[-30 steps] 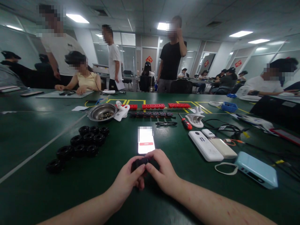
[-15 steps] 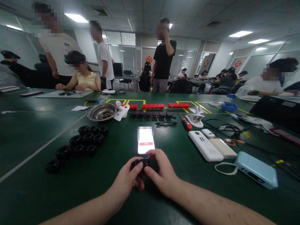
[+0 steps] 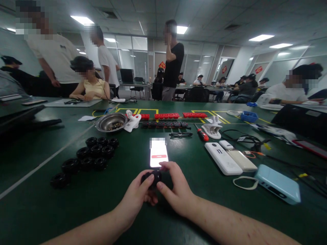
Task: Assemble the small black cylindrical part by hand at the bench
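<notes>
Both my hands meet low in the middle of the green table (image 3: 46,211), closed round one small black toy wheel (image 3: 154,177). My left hand (image 3: 138,196) pinches it from the left with thumb on top. My right hand (image 3: 175,190) grips it from the right, fingers curled over. Just beyond the wheel lies a lit phone (image 3: 158,153), screen up. A cluster of several black wheels (image 3: 88,156) sits to the left of my hands.
A metal bowl (image 3: 111,122), white clips, red and black part strips (image 3: 167,116) and a red-handled screwdriver (image 3: 201,133) lie further back. White and light-blue power banks (image 3: 278,183) and cables are at the right. Other people sit and stand round the table's far side.
My hands have stayed in place, turning the wheel slightly between the fingers. The standing people behind have walked to the left. A dark object has come into view at the left edge.
</notes>
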Demonstrator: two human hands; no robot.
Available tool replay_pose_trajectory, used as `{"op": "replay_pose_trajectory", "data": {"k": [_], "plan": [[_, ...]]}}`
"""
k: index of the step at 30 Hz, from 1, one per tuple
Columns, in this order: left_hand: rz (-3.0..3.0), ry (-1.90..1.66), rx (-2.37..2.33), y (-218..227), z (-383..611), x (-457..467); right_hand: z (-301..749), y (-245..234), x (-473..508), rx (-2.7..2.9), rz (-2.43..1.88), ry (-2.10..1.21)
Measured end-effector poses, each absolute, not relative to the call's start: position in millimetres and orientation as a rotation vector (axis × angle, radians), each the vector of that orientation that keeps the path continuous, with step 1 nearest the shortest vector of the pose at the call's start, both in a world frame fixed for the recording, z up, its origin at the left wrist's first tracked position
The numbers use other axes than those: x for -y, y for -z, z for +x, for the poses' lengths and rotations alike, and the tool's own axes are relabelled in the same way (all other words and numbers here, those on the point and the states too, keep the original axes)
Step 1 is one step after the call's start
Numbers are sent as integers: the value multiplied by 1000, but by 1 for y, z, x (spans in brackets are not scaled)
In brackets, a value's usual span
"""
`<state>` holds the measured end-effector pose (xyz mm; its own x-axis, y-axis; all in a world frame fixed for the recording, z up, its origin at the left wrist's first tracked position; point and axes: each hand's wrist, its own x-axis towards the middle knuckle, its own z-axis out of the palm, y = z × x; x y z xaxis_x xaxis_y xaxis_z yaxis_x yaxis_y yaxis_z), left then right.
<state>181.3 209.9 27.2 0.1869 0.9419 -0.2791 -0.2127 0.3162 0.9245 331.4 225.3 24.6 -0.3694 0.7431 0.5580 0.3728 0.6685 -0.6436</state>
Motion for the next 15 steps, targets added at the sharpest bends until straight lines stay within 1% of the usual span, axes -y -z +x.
{"op": "replay_pose_trajectory", "data": {"k": [6, 15], "plan": [[918, -946, -1051, -30, 181, -209, 331, -23, -231, 2003, -970, -582], [810, -966, -1050, -30, 184, -211, 329, -33, -225, 2178, -780, -406]]}}
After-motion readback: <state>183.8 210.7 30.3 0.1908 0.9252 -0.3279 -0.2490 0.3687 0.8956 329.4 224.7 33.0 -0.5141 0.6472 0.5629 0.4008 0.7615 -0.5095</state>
